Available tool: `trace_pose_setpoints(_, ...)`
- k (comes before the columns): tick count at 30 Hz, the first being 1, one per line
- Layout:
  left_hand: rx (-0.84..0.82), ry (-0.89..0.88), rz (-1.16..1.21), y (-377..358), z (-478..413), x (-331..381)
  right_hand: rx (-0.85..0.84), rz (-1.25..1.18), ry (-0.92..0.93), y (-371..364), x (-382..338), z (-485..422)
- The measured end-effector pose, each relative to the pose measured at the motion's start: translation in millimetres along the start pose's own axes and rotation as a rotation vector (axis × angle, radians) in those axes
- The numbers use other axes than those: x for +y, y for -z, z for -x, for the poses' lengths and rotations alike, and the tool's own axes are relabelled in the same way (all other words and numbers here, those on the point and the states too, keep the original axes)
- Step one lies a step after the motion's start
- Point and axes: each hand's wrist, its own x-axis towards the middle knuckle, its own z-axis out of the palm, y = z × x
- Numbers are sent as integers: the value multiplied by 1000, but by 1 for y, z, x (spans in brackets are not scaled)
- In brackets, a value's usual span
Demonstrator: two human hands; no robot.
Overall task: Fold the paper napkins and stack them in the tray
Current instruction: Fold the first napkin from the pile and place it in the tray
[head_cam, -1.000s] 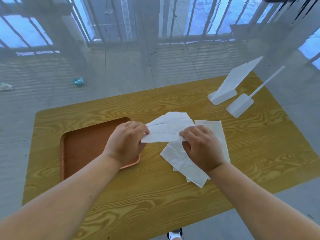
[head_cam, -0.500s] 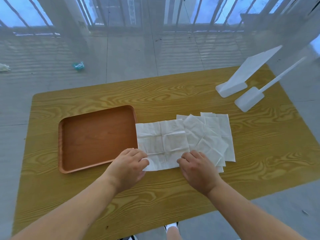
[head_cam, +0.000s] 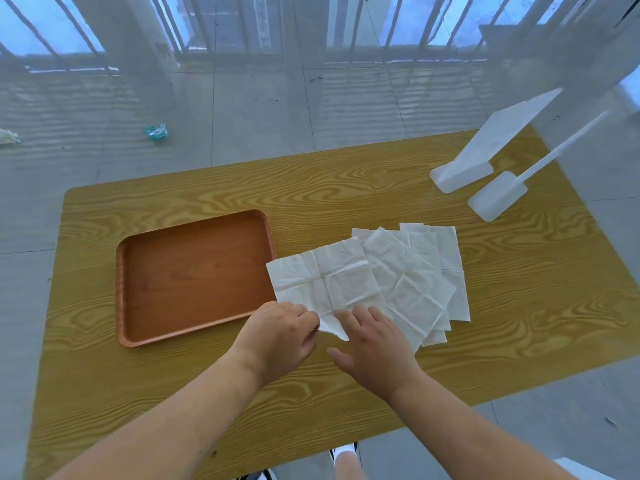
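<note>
Bare tabletop [head_cam: 346, 188] across the upper centre of the frame
At left sits a tray [head_cam: 194, 278], centre-right napkins [head_cam: 408, 271], upper right two white stands [head_cam: 460, 174].

1. Table [head_cam: 346, 202]: yellow-brown, swirling wood grain.
2. Tray [head_cam: 194, 271]: reddish-brown, plain.
3. Napkins [head_cam: 398, 271]: white, creased in squares.
4. Stands [head_cam: 485, 174]: white.
5. Floor [head_cam: 242, 116]: grey tiles.

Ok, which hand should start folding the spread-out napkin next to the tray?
Left, likely: the left hand pinches the near corner of the napkin, lifted off the table; the right hand rests open on the near edge, better for holding it down.
</note>
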Motion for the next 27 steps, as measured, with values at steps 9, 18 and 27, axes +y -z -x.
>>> trace_pose_setpoints(9,-46,32,97,8,-9,5,7,127,224,-3,35,7)
trace_pose_setpoints(18,-169,-28,-130,-12,-39,-19,64,162,69,21,77,35)
trace_pose_setpoints(27,-244,40,-313,-16,-47,-14,28,50,-74,3,55,28)
